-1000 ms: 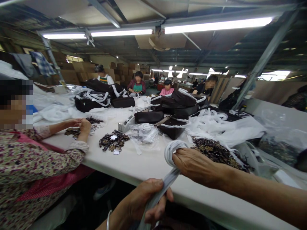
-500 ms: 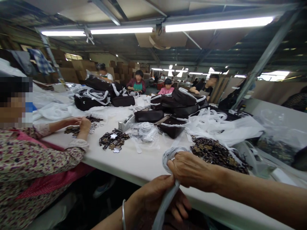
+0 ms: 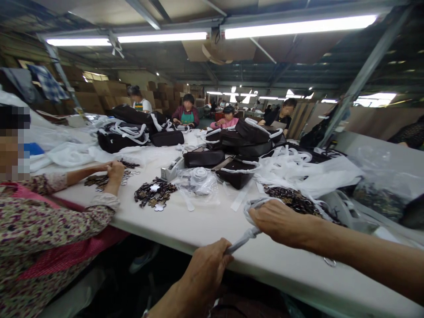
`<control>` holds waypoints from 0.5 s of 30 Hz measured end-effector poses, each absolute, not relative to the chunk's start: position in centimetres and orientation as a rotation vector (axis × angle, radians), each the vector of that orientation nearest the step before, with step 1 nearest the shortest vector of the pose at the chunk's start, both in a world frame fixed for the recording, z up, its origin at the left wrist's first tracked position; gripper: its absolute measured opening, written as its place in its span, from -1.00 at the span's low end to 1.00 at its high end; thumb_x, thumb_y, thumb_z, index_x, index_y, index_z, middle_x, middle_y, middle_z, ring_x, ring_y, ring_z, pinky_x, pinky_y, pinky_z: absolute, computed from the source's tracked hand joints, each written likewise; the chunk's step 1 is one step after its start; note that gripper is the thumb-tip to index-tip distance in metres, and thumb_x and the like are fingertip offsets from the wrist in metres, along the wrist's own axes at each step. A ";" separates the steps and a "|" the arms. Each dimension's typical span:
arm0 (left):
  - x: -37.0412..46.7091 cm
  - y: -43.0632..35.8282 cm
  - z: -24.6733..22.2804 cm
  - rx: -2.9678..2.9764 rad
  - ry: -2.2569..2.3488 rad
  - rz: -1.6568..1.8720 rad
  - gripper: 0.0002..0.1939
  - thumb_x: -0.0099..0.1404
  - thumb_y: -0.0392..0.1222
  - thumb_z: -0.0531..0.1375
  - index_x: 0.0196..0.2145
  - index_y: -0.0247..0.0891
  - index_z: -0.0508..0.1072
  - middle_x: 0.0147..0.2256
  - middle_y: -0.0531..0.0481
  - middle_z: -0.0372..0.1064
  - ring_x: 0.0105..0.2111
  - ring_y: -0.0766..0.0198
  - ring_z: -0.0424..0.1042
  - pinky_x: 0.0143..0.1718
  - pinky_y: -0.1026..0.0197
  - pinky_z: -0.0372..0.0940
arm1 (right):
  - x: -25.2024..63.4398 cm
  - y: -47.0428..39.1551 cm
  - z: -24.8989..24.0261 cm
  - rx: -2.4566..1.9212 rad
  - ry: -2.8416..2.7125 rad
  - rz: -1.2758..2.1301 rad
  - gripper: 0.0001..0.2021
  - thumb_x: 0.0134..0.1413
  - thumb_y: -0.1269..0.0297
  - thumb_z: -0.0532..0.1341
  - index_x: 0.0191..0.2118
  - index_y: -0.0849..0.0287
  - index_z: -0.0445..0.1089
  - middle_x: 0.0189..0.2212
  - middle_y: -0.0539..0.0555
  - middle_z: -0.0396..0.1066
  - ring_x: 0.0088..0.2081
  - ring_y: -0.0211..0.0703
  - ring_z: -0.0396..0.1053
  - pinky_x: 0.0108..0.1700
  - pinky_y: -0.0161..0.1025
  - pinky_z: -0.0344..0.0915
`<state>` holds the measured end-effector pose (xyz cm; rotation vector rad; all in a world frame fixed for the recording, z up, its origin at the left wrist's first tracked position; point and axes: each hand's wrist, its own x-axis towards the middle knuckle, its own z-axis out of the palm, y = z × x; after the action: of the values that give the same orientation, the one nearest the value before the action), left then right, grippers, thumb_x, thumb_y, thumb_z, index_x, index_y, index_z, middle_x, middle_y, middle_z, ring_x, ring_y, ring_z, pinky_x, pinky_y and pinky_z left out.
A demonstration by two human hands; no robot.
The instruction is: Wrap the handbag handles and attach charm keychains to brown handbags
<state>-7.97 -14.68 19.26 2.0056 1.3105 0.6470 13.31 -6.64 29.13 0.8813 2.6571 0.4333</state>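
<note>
Strip (image 3: pixel 243 240) of soft, pale grey material, creased and twisted, runs between the two hands above the near edge of the table (image 3: pixel 185 229). The left hand (image 3: pixel 210 265) is closed, fingers curled over the strip's lower end. The right hand (image 3: pixel 274 221), also closed, grips its upper part, where the material bends into a loose, layered loop. Under the right forearm, a thin ring (image 3: pixel 330 262) lies on the smooth, off-white tabletop.

Left of the hands, a co-worker in a speckled floral sleeve (image 3: pixel 59 225) holds both hands together over small pieces. Farther in, a heap of glossy dark and bronze-toned pieces (image 3: pixel 291 198) spreads beyond the right hand, and a smaller pile (image 3: pixel 154 192) near the middle has pale, scallop-edged pieces among it. Just beside that pile, crinkled clear plastic (image 3: pixel 198 190) surrounds a white spiral roll (image 3: pixel 199 174), near a boxy grey object (image 3: pixel 172 169). Behind stand smooth, dark brown bags (image 3: pixel 247 141), their curved handles wrapped in white; filmy white sheeting (image 3: pixel 308 172) billows to their right, with more dark bags (image 3: pixel 124 134) to the left.

Across the table are several people, one in a green apron (image 3: pixel 187 118). Beyond them, cardboard boxes (image 3: pixel 111 90) are stacked beneath a dim roof, and bright tube lights (image 3: pixel 298 27) hang overhead.
</note>
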 end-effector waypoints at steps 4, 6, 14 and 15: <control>-6.9 -13.0 20.2 2.066 1.185 0.610 -0.84 0.38 -0.16 0.08 -0.25 -0.21 0.44 -0.36 0.01 0.48 -0.35 0.23 0.43 -0.32 0.27 0.15 | 12.9 -7.3 27.8 0.802 2.638 0.254 -0.85 0.04 0.59 0.16 -0.28 0.27 0.39 -0.36 0.16 0.49 -0.36 -0.05 0.44 -0.41 -0.20 0.10; -7.1 -11.9 21.0 2.113 1.063 0.601 -0.78 0.38 -0.07 0.10 -0.22 -0.18 0.49 -0.29 -0.01 0.50 -0.29 0.21 0.44 -0.27 0.26 0.17 | 12.5 -7.7 27.9 0.783 2.582 0.126 -0.86 0.03 0.56 0.18 -0.28 0.26 0.41 -0.35 0.16 0.51 -0.35 -0.05 0.45 -0.42 -0.22 0.11; -11.6 -12.0 22.9 2.038 1.259 0.630 -0.50 0.14 0.00 0.35 0.02 -0.09 0.36 -0.10 -0.05 0.43 -0.12 0.08 0.40 -0.10 0.14 0.21 | 13.6 -6.9 29.6 0.944 2.451 -0.100 -0.82 0.00 0.48 0.16 -0.26 0.22 0.45 -0.35 0.16 0.53 -0.37 -0.06 0.46 -0.45 -0.25 0.09; -11.7 -12.4 22.8 2.103 1.283 0.612 -0.59 0.19 -0.05 0.31 -0.02 -0.10 0.39 -0.11 -0.05 0.43 -0.13 0.09 0.39 -0.11 0.14 0.20 | 13.8 -6.7 29.5 0.949 2.443 -0.110 -0.82 0.00 0.46 0.16 -0.26 0.22 0.45 -0.36 0.17 0.54 -0.37 -0.04 0.46 -0.45 -0.25 0.08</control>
<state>-11.68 -12.37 22.84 2.1032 1.2831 0.6124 13.76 -6.72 29.53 0.9493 2.4428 -0.1099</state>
